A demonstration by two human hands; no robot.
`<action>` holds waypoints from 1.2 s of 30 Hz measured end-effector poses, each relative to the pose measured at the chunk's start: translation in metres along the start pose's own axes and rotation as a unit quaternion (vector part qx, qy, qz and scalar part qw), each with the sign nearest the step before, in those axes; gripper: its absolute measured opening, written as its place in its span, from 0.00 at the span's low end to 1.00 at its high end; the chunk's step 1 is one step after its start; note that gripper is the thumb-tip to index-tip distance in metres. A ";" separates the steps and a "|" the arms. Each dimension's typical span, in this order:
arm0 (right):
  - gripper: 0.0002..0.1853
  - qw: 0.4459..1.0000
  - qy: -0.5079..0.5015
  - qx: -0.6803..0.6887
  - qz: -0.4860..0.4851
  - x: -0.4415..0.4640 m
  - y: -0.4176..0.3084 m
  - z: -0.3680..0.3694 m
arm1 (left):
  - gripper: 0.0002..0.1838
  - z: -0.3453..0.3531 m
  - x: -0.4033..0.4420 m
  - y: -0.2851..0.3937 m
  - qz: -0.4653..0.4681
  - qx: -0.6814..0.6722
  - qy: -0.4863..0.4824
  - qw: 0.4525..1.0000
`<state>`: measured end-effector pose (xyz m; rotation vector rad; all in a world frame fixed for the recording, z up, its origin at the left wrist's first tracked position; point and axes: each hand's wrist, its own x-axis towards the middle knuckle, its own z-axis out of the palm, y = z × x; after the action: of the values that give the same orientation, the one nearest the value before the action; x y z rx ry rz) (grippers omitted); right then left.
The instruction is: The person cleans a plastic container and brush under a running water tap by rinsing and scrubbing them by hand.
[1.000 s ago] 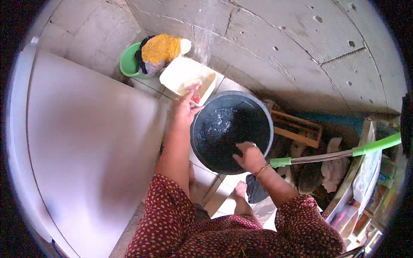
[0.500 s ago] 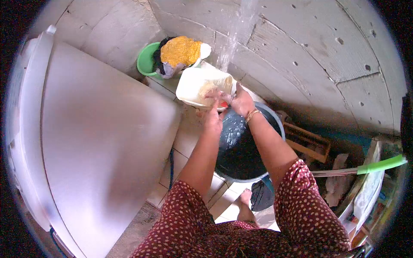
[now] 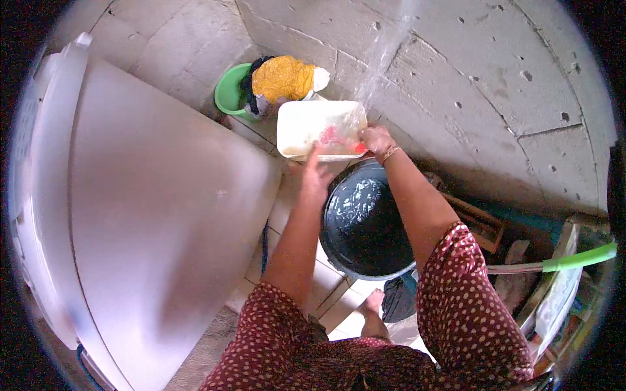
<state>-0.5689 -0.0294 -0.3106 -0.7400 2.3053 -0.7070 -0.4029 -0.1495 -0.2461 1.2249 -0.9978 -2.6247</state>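
Observation:
A white rectangular basin (image 3: 301, 124) is tilted over the back edge of a dark round tub (image 3: 330, 242) with water in it. Falling water reaches the basin's right side. Something pink and a small red thing (image 3: 360, 148) lie inside the basin. My right hand (image 3: 378, 140) grips the basin's right rim, fingers wrapped round it. At the basin's near rim is my left hand (image 3: 316, 176), slightly blurred, its fingers stretched apart and one of them reaching over the rim.
A green tub (image 3: 229, 90) with a yellow cloth (image 3: 282, 78) and dark cloths stands behind the basin. A large white appliance (image 3: 156, 208) fills the left. Right of the dark tub are a wooden crate (image 3: 479, 228) and a green-ended hose (image 3: 579, 258). A rough wall (image 3: 476, 85) rises behind.
My right hand has moved from over the dark tub to the basin's right rim. The basin has shifted right in view and turned straighter. My left hand has come back a little from inside it.

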 end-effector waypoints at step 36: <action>0.13 0.929 0.029 -0.366 0.043 -0.038 -0.104 -0.016 | 0.39 -0.046 0.003 0.004 0.056 -0.022 -0.163 0.985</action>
<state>-0.5217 -0.0729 -0.2194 -0.9271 2.6402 0.2157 -0.3728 -0.1781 -0.2674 0.7188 -1.0113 -2.7938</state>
